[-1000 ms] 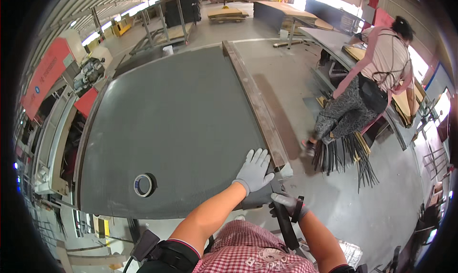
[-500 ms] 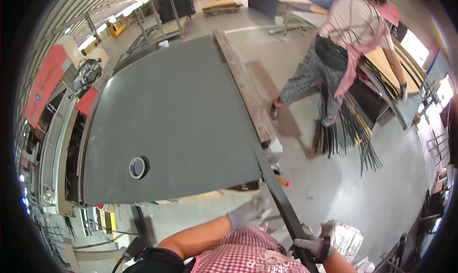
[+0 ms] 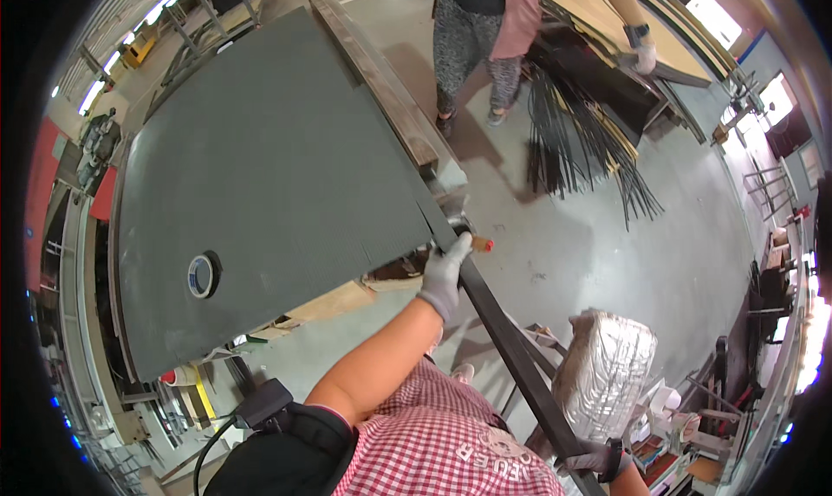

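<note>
A long dark grey strip (image 3: 511, 344) slants from the near right corner of a large grey sheet (image 3: 277, 166) down toward my body. My left hand (image 3: 444, 275), in a light grey glove, grips the strip's far part beside that corner. Its fingertips are partly hidden. Lower right, my gloved right hand (image 3: 594, 460) is closed round the strip's near part. On the sheet, left of my left hand, lies a roll of tape (image 3: 203, 276). The strip's far end rests on or touches the sheet's edge; which of the two I cannot tell.
A brown beam (image 3: 381, 88) runs along the sheet's right side. A silver-wrapped block (image 3: 607, 375) stands right of the strip. Beyond, a co-worker (image 3: 477, 54) bends over stacked boards (image 3: 598, 2), with a bundle of thin black strips (image 3: 572, 140) hanging down. Machinery lines the left.
My left hand has reached forward and taken hold of the strip's far part. My right hand still grips its near part. The view has shifted, and the co-worker stands differently.
</note>
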Demonstrator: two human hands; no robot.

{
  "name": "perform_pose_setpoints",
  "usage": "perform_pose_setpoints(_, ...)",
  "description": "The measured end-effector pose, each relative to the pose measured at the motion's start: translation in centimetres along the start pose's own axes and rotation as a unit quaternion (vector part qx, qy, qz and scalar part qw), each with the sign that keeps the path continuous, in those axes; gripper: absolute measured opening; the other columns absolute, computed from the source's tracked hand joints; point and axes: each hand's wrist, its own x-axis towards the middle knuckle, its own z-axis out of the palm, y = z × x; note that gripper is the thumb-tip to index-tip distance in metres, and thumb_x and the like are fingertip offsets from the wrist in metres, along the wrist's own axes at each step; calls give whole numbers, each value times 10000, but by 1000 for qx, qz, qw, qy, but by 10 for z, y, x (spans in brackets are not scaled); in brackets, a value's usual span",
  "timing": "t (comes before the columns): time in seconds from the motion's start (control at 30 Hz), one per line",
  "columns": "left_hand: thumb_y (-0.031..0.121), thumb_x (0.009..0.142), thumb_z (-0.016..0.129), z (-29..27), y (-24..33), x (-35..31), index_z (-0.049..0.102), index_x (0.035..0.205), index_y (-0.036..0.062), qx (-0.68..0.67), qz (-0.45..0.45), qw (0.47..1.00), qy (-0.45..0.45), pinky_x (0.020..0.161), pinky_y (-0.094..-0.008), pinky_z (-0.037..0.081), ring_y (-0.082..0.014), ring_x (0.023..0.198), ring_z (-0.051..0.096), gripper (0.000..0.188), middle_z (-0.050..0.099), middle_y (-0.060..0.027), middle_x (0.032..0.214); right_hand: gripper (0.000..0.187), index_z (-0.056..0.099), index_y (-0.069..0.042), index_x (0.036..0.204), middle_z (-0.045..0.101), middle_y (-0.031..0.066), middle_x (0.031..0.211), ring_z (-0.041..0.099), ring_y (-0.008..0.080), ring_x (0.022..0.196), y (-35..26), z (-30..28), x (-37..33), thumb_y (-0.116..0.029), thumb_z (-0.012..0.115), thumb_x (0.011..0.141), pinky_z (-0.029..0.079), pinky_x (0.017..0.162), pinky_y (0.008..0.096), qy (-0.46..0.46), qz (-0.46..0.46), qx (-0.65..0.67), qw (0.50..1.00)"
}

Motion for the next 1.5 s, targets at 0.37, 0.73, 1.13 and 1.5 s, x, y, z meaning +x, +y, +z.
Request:
perform_pose_setpoints(0.37,204,878,677,-9,-6,13,643,1064,57,16,-5,999,-39,722,-306,540,-157,772,602,240,628,-40,939,763,375,-1,1363,603,100,1091,608,167,919,-9,14,-1,-204,785,753,517,798,312,-33,-59,14,998)
perform_pose_setpoints(0.73,308,912,615,14,14,-2,629,918,103,17,-65,995,-72,706,-354,547,-199,789,615,206,620,-40,905,629,489,1,1258,604,44,996,555,153,937,54,-18,-15,-252,769,755,454,847,313,-31,-30,-120,992)
perform_pose_setpoints(1.13,343,935,582,8,-30,-101,586,990,90,29,-110,986,-124,619,-352,530,-185,662,583,259,583,-40,759,635,455,-27,1341,575,91,1195,508,148,1101,161,26,-115,-261,719,812,394,981,318,93,2,5,996)
perform_pose_setpoints(1.5,420,951,499,76,-11,-189,565,1005,30,79,-207,902,-371,825,-354,511,-220,859,616,400,618,-99,881,577,474,-43,1337,601,125,1162,553,173,1069,310,235,-114,-221,696,835,425,957,311,179,-58,203,961)
